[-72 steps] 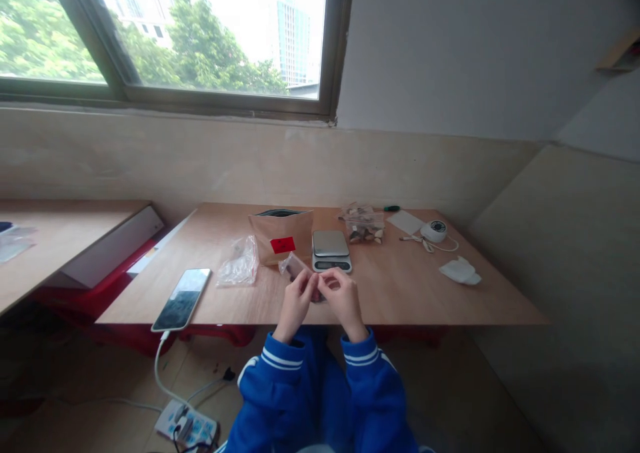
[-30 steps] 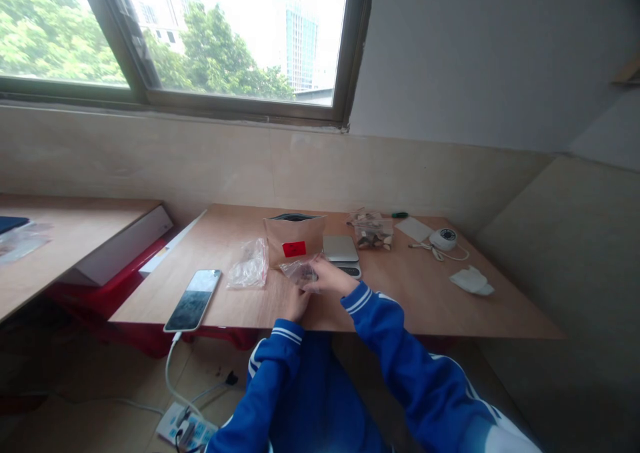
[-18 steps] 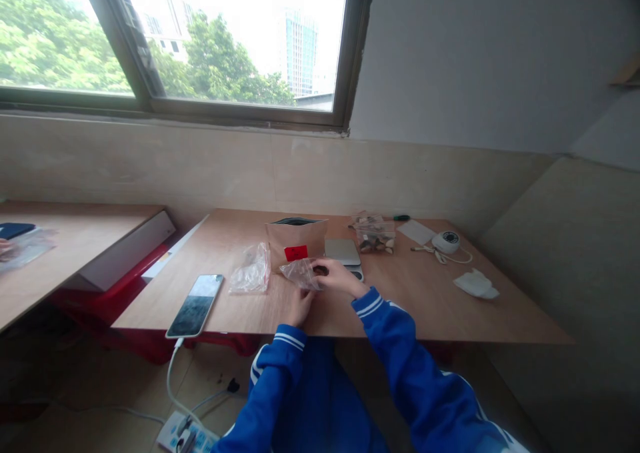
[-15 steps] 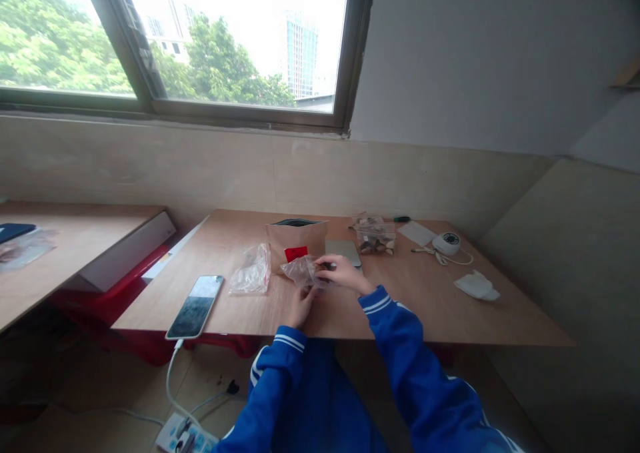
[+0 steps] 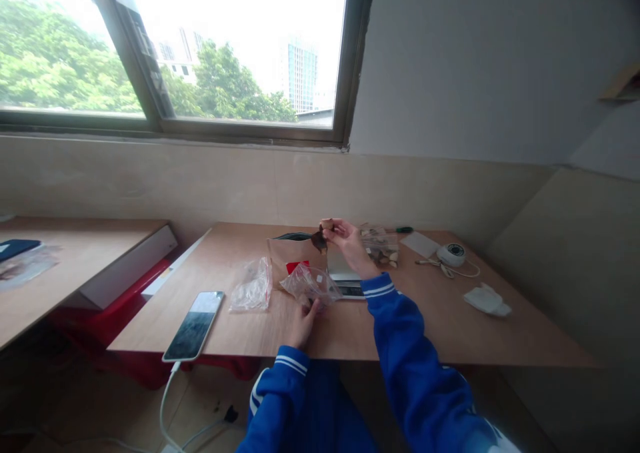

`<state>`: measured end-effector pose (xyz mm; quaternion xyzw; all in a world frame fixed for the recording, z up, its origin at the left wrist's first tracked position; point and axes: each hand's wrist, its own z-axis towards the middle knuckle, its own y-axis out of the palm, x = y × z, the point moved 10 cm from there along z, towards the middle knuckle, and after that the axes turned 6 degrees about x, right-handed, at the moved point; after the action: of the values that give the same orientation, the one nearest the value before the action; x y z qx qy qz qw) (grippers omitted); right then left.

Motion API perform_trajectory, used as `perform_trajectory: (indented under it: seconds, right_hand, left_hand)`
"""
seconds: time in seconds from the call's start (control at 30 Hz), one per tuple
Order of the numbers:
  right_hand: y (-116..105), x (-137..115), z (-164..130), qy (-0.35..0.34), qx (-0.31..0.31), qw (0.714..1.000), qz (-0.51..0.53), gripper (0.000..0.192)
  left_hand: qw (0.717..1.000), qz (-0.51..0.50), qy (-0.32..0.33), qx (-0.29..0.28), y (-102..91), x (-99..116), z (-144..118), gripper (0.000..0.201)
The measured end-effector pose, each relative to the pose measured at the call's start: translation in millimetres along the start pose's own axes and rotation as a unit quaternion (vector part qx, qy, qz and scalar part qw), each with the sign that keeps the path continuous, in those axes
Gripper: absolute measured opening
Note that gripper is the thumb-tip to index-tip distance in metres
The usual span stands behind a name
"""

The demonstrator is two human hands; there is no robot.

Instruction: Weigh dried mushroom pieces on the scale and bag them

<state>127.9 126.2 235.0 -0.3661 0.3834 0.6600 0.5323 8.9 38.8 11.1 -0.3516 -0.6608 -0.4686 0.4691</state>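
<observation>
My left hand (image 5: 303,325) is closed on a clear plastic zip bag (image 5: 311,285) in front of the paper pouch. Raised above that bag, my right hand (image 5: 345,238) pinches some dark brown, dried-looking pieces (image 5: 320,239) with a lighter bit among them; their exact kind is unclear. The brown paper pouch (image 5: 278,259) stands upright with its top open and a red label (image 5: 298,267) on its front. Partly behind my right hand lies a flat silver device with a dark panel (image 5: 350,291), like a small scale. Another clear plastic bag (image 5: 251,285) lies left of the pouch.
A phone (image 5: 194,325) on a charging cable lies at the table's front left. Behind my right hand is a bag of brown and pale pieces (image 5: 385,249). Farther right are a white camera (image 5: 451,254) with its cable, a white card (image 5: 420,245) and a crumpled tissue (image 5: 487,299).
My right hand has risen from the plastic bag, bringing up the dark brown pieces. My left hand still holds the bag. The view has tilted up slightly.
</observation>
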Motion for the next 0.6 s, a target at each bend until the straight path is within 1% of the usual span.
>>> perform_trajectory:
  seconds: [0.07,0.13,0.2,0.27,0.37,0.6]
  right_hand:
    - [16.6,-17.4,16.6,-0.041,-0.019,0.999,-0.031,0.031]
    - [36.5,-25.7,26.8,-0.07,-0.06,0.994,-0.059,0.026]
    - [52.3,-24.7,30.8,-0.084,-0.094,0.989,-0.074,0.023]
    - [62.9,-19.4,29.8,-0.09,-0.118,0.986,-0.08,0.02]
    - [72.7,-17.2,22.2,-0.11,-0.149,0.979,-0.086,0.015]
    - [82.5,-29.5,4.7,-0.15,-0.215,0.957,-0.125,0.013]
  left_hand:
    - [1.0,-0.004,0.003,0.004,-1.4,-0.8,1.0,0.054]
    - [1.0,-0.012,0.005,-0.002,-0.3,-3.2,2.4,0.054]
    - [1.0,-0.021,-0.003,-0.017,2.7,-7.2,3.5,0.055]
    - [0.999,-0.031,-0.012,-0.03,5.8,-10.5,4.0,0.056]
    - [0.998,-0.044,-0.012,-0.038,7.9,-12.0,4.6,0.055]
    - [0.999,-0.037,-0.027,-0.028,3.5,-25.8,9.8,0.057]
